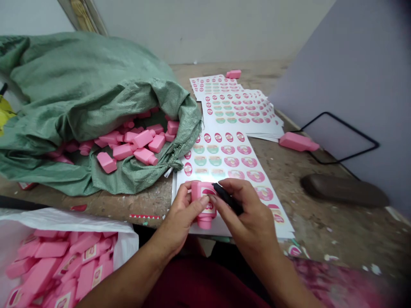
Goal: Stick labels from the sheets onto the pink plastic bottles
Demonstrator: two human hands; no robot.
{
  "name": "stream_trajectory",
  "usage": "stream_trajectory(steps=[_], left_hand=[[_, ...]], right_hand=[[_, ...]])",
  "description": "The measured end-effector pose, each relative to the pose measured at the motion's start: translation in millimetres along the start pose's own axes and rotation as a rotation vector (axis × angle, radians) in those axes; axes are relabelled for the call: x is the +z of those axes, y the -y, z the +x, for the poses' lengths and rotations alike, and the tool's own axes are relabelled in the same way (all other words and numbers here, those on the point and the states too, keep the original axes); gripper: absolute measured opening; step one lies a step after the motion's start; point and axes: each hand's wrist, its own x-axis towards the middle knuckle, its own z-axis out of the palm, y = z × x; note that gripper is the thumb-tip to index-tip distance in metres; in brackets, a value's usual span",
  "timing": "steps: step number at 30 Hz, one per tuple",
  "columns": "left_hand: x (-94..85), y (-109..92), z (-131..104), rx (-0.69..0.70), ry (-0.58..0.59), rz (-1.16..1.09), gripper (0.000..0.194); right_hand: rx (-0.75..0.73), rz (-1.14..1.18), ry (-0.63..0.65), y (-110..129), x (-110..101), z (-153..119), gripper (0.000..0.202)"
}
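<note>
My left hand (181, 211) is closed around a small pink plastic bottle (199, 190), its neck pointing down toward me. A label with a red and cream print sits on the bottle's upward face. Between the fingers of my right hand (252, 209) is a slim black tool (228, 199); its kind I cannot make out. The right fingertips touch the bottle's label beside my left thumb. Beneath both hands lies a white sheet of stickers (272, 231) with rows of pink, green and red ovals.
A green woven sack (112, 64) with pink bottles (123, 150) lies at the left. Below it, a white bag (128, 239) holds labelled bottles. More sticker sheets (263, 128) are fanned behind. Rightward are a pink bottle (297, 142), black wire frame (349, 114) and brown case (345, 190).
</note>
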Motion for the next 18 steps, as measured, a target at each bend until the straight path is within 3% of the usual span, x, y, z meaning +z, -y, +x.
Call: stream_trajectory(steps=[3, 6, 11, 14, 18], left_hand=[[-1.6, -0.7, -3.4, -0.039, 0.02, -0.018, 0.04], [-0.8, -1.7, -5.2, -0.108, 0.053, -0.048, 0.047], [0.2, -9.7, -6.7, -0.174, 0.034, -0.048, 0.067], [-30.3, -22.9, -25.7, -0.185, -0.002, 0.061, 0.075], [-109.5, -53.3, -91.3, -0.09, -0.175, 0.522, 0.069]], right_hand=[[0.041, -0.093, -0.04, -3.7, -5.4, 3.6, 0.027], [0.147, 0.03, -0.001, -8.0, -8.2, 9.5, 0.028], [0.16, 0.187, -0.019, -14.8, -1.3, 12.9, 0.023], [0.17, 0.242, 0.016, -21.8, 2.5, 11.1, 0.024], [0.241, 0.26, 0.091, -37.7, 0.1, 8.8, 0.031]])
